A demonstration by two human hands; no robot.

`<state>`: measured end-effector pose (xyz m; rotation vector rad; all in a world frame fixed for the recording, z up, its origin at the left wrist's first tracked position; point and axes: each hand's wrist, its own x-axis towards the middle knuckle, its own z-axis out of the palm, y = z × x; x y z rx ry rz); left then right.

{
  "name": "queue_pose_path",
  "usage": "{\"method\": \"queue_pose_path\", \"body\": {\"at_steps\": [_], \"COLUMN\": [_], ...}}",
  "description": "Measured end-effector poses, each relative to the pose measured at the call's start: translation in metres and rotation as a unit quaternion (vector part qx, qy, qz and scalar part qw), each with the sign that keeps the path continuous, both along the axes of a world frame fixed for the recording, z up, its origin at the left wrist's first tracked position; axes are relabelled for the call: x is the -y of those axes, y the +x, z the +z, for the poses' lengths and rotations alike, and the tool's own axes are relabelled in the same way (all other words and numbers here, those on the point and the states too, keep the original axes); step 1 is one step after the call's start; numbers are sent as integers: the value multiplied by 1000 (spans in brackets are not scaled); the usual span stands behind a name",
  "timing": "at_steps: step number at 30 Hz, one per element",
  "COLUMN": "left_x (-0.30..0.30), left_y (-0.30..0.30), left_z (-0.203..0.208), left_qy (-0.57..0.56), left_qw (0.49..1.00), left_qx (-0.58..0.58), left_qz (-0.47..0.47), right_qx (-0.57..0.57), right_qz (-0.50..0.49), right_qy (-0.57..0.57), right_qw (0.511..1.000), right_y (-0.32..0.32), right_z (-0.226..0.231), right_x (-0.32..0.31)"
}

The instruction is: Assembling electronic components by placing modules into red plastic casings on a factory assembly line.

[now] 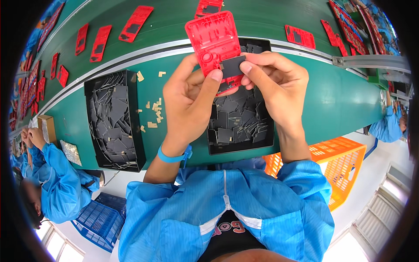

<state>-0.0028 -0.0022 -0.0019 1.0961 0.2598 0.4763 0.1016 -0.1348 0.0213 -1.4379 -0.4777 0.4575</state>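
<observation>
My left hand (192, 94) is closed round the lower part of a red plastic housing (214, 32), tilted upright above the bench, with its ribbed inner side showing. Between the thumb and fingers of my right hand (277, 81) is a dark grey rectangular pad (232, 67), its left end lying over the housing. Another dark patch shows lower on the housing, partly hidden by my fingers. Below my hands stands a black tray (210, 146) holding many loose dark pads. A second black tray (139, 144) of similar pads is on the left.
Small tan paper scraps (152, 125) lie between the trays. Beyond a metal rail (161, 47), more red housings (136, 24) rest on the green belt. An orange crate (345, 174) stands at lower right, blue crates (98, 222) at lower left. Co-workers in blue sleeves (65, 183) sit on both sides.
</observation>
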Motion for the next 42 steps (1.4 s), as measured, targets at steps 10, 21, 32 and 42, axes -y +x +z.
{"method": "queue_pose_path", "body": {"at_steps": [10,21,32,42], "left_x": [1,3,4,1], "left_y": [0,1,3,3], "left_z": [1,0,-7,-10], "left_qy": [-1,-24,-44,16], "left_qw": [1000,999,999,998], "left_qx": [6,20,17,34], "left_qz": [4,11,26,57], "right_qx": [207,137,502,248], "right_qz": [-73,-97,-129,-27], "right_qy": [2,18,-61,-43], "right_qw": [976,986,853,967], "right_y": [-1,-6,-4,-2], "right_z": [-19,-15,-32,-17], "right_x": [-9,-13,-15,-7]}}
